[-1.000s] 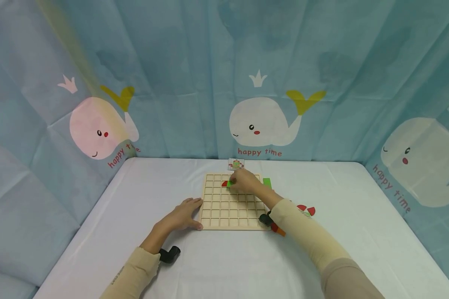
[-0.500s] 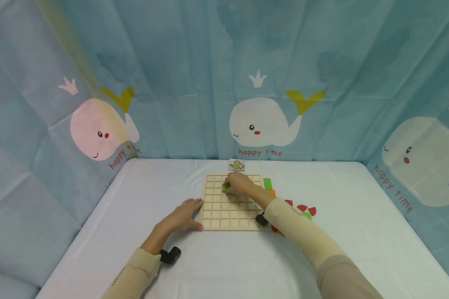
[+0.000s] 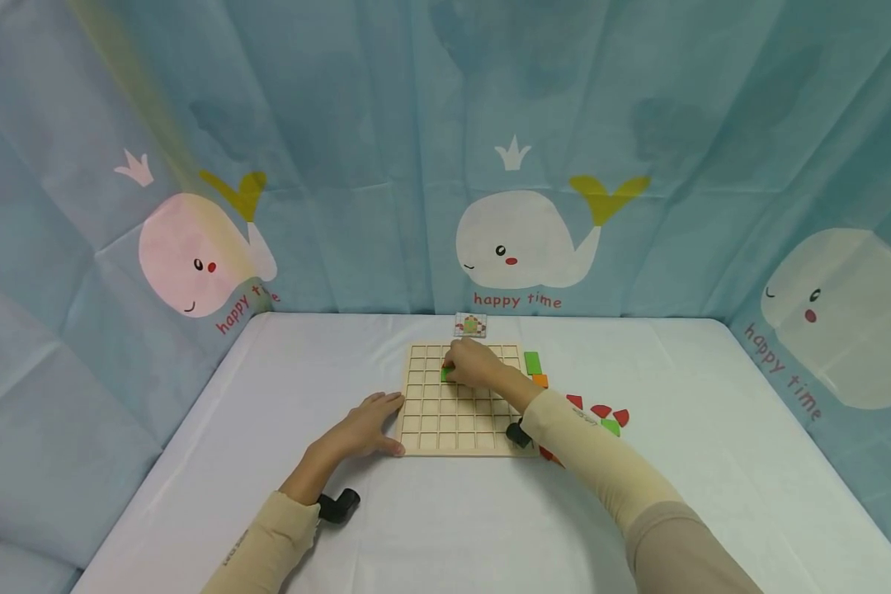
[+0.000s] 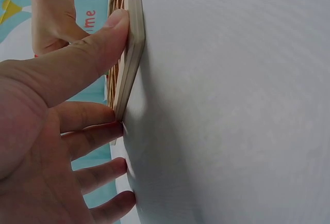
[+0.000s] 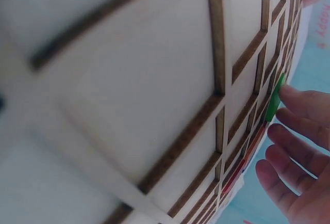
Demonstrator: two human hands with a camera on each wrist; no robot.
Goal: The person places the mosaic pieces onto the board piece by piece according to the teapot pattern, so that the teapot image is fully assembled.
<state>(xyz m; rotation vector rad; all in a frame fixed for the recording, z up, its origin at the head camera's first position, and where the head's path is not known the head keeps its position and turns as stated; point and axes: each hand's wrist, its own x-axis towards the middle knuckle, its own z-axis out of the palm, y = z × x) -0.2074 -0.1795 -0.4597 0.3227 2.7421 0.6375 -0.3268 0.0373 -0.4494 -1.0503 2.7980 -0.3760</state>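
A pale wooden board (image 3: 453,425) divided into square cells lies on the white table. My right hand (image 3: 475,363) reaches over its upper part and pinches a small green tile (image 5: 275,97) between thumb and index finger, low against the grid. Red tiles (image 5: 234,175) sit in the board beside the green one in the right wrist view; from the head, my right hand mostly hides them. My left hand (image 3: 366,425) lies at the board's left edge with fingers spread. Its thumb (image 4: 105,33) rests on the board's rim, and a fingertip touches the side.
A small picture card (image 3: 470,325) lies behind the board. To the right are a green rectangle (image 3: 532,363), an orange tile (image 3: 539,380), several red tiles (image 3: 601,410) and a green rounded tile (image 3: 610,426). More red and orange pieces (image 3: 548,454) show partly under my right forearm.
My right hand has shifted left and slightly nearer with the green tile, then stayed almost still. More loose tiles now show beside my right forearm. My left hand has held its place.
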